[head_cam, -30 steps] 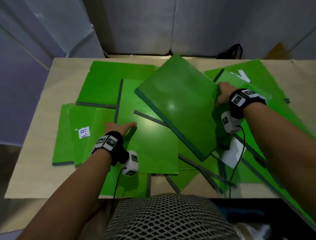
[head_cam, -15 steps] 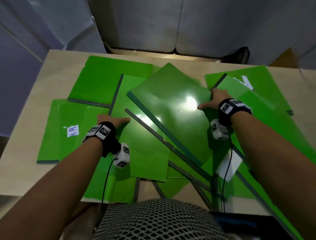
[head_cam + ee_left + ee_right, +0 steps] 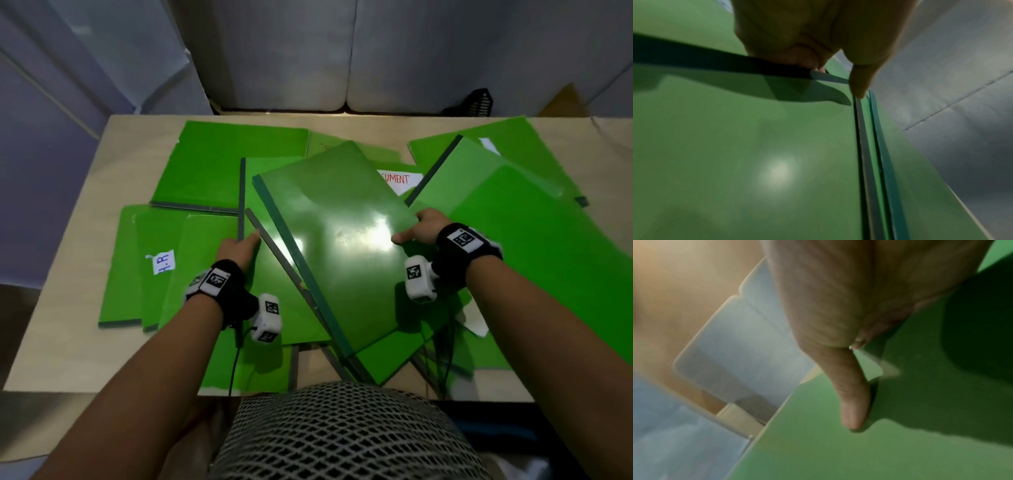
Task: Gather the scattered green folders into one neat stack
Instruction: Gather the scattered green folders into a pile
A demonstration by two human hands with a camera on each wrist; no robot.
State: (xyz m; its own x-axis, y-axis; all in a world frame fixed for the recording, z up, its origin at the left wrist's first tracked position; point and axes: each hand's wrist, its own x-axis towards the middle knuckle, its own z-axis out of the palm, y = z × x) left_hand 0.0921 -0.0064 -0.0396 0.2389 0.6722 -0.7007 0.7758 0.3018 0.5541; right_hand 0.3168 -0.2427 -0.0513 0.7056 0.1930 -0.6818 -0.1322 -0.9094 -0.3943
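Several green folders lie scattered and overlapping on a beige table (image 3: pixel 68 325). The top folder (image 3: pixel 342 246), glossy with a dark green spine, lies askew across the middle of the pile. My right hand (image 3: pixel 416 229) pinches its right edge, thumb on top; in the right wrist view the thumb (image 3: pixel 853 399) presses on the cover (image 3: pixel 859 451). My left hand (image 3: pixel 239 246) grips the far corner of a lower folder (image 3: pixel 274 308) with a grey spine. In the left wrist view that left hand (image 3: pixel 828 65) curls its fingers over the edge of the green cover (image 3: pixel 735 162).
More folders lie at the back left (image 3: pixel 233 164), at the left with an "H.R" label (image 3: pixel 163 262), and at the right (image 3: pixel 548 257), reaching past the table's edge. A white sheet with red lettering (image 3: pixel 399 180) shows under the pile. A black basket (image 3: pixel 479 101) stands behind the table.
The top folder has come down from a raised tilt and swung leftward over the pile, my right hand moving with it. My left hand has reached forward to the grey-spined folder's corner.
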